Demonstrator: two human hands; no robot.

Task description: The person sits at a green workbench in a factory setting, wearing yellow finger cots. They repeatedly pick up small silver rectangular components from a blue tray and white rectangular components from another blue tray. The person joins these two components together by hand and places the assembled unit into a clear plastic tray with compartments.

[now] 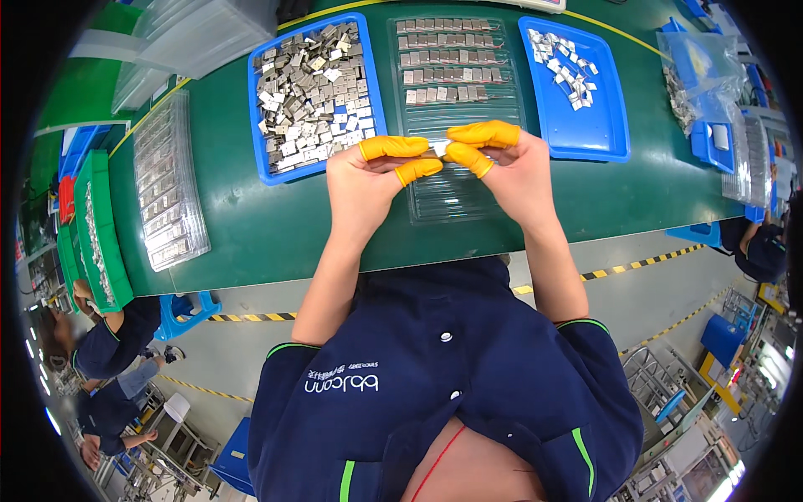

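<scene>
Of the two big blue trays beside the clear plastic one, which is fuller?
The left blue tray: small metal pieces cover nearly its whole bottom. The right blue tray holds only a cluster of pieces, with much of its bottom bare.

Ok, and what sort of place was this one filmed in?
Probably a factory assembly area: a long green workbench bears a blue tray heaped with small metal parts, and yellow-and-black striped tape marks the floor.
</scene>
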